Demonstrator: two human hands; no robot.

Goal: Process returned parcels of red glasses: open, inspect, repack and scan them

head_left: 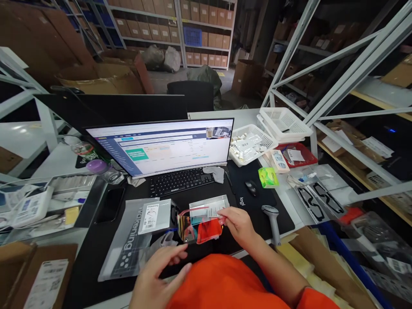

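Observation:
My right hand (pixel 238 225) pinches the right end of a pair of glasses (pixel 209 229) with a pinkish arm. Their large shiny lenses show orange, teal and dark patches. Behind the glasses lies a pale flat packet (pixel 222 201) with printing. Lower left of them, my left hand (pixel 161 274) is held with thumb and fingers apart, touching nothing that I can see. Near it are a crumpled clear plastic bag (pixel 164 241) and a small white box (pixel 156 216) with a printed label. The box rests on a frosted grey printed bag (pixel 124 244).
A monitor (pixel 167 150) and keyboard (pixel 177 180) stand behind. To the right are a mouse (pixel 251 187), a barcode scanner (pixel 273 221), a green packet (pixel 268 177) and a white basket (pixel 251 161) of small items. A phone (pixel 110 205) and a cardboard box (pixel 41 274) are left.

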